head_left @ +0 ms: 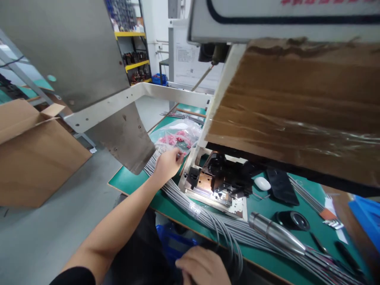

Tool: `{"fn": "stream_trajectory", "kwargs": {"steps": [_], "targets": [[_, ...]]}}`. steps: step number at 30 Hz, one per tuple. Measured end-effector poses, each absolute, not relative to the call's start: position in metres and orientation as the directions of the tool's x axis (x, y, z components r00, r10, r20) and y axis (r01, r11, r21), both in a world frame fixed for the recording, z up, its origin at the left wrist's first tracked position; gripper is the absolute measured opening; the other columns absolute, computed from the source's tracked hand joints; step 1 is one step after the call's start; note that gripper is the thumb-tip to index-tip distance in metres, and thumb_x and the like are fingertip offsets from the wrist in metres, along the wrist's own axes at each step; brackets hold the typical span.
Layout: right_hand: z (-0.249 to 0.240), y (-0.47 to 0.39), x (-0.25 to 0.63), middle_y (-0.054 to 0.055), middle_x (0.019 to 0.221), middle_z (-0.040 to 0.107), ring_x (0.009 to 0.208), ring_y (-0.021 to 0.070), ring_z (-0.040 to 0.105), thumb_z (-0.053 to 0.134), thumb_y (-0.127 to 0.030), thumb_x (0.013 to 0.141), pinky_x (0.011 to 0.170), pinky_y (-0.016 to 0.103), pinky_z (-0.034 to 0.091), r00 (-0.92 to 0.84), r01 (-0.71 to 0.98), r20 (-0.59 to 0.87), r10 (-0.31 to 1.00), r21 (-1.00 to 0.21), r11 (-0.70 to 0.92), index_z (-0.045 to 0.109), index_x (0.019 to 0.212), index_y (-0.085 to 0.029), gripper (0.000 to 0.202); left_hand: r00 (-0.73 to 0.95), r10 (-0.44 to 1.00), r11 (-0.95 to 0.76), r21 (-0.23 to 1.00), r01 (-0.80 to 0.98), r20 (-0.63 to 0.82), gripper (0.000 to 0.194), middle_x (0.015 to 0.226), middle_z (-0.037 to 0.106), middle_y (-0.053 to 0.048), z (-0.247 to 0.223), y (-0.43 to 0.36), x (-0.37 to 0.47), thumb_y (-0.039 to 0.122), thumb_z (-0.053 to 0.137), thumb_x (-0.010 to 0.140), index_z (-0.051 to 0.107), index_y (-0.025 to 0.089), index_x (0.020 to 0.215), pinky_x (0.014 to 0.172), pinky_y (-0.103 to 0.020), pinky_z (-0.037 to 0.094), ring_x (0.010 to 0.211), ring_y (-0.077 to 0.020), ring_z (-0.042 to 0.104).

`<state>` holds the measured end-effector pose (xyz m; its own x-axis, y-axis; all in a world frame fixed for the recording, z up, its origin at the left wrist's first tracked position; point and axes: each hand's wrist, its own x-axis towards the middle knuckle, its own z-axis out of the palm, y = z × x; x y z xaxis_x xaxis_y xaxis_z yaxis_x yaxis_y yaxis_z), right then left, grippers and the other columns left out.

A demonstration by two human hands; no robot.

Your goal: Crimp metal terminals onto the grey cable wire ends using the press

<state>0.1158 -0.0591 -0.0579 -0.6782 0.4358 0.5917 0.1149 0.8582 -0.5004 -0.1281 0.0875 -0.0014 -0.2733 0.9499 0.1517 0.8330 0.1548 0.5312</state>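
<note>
My left hand reaches over a bundle of grey cables, its fingers pinched together at the near edge of a clear plastic bag. Small pink pieces lie in that bag; what the fingertips hold is too small to tell. Low in the view, my right hand is curled closed in front of the table edge, beside loose looped cable ends. Whatever its fingers hold is hidden. Between the bag and the cables' right part stands a machine base with a dark metal press head.
Cardboard covers the machine's front above the green table. A metal guard juts out at left. Right of the press are a steel cylinder, a black round object and a white oval object. An open carton stands left.
</note>
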Motion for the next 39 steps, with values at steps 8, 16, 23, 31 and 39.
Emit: {"fn": "stream_trajectory", "kwargs": {"steps": [8,16,23,31,39], "targets": [[-0.014,-0.013,0.115,0.002,0.094,0.072,0.072,0.0143,0.067,0.061,-0.016,0.093,0.069,0.027,0.058,-0.32,0.347,0.525,0.789,-0.71,0.613,0.064,0.11,-0.025,0.019,0.035,0.999,-0.008,0.995,0.097,0.005,0.028,0.072,0.062,0.001,0.0,-0.011,-0.1,0.044,0.066,0.092,0.072,0.017,0.093,0.056,-0.022,0.035,0.062,-0.0112,0.049],[-0.029,0.002,0.126,0.002,0.091,0.076,0.083,0.0163,0.073,0.077,-0.007,0.082,0.082,0.027,0.058,-0.396,0.581,0.811,0.43,-0.142,0.801,0.068,0.11,-0.023,0.033,0.22,0.972,0.07,0.996,0.05,-0.079,0.025,0.074,0.063,0.0,-0.001,-0.013,-0.066,0.041,0.065,0.093,0.072,0.017,0.089,0.063,-0.023,0.04,0.07,-0.0133,0.055],[-0.018,0.001,0.13,0.006,0.097,0.077,0.091,0.0207,0.074,0.065,-0.021,0.092,0.083,0.032,0.062,-0.332,0.493,0.656,0.678,-0.492,0.718,0.068,0.111,-0.022,0.02,0.097,0.992,-0.117,0.866,0.485,0.079,0.027,0.072,0.066,0.001,-0.007,-0.02,-0.058,0.042,0.056,0.098,0.07,0.02,0.095,0.06,-0.024,0.041,0.064,-0.0141,0.058],[-0.007,0.0,0.134,0.003,0.101,0.077,0.097,0.0213,0.073,0.058,-0.025,0.098,0.09,0.037,0.06,-0.367,0.473,0.452,0.813,-0.662,0.582,0.075,0.109,-0.027,0.02,0.224,0.797,-0.47,0.343,0.813,0.561,0.009,0.074,0.073,-0.002,-0.024,-0.027,-0.049,0.022,0.058,0.096,0.067,0.019,0.095,0.062,-0.027,0.046,0.065,-0.0161,0.068],[-0.023,0.001,0.134,0.005,0.101,0.077,0.082,0.0188,0.076,0.068,-0.034,0.092,0.075,0.032,0.065,-0.292,0.122,0.146,0.945,-0.975,0.188,0.074,0.107,-0.023,0.019,0.084,0.84,-0.384,0.479,0.789,0.536,0.018,0.065,0.066,0.002,-0.018,-0.026,-0.047,0.035,0.062,0.096,0.065,0.018,0.095,0.057,-0.025,0.045,0.056,-0.0134,0.063]]}}
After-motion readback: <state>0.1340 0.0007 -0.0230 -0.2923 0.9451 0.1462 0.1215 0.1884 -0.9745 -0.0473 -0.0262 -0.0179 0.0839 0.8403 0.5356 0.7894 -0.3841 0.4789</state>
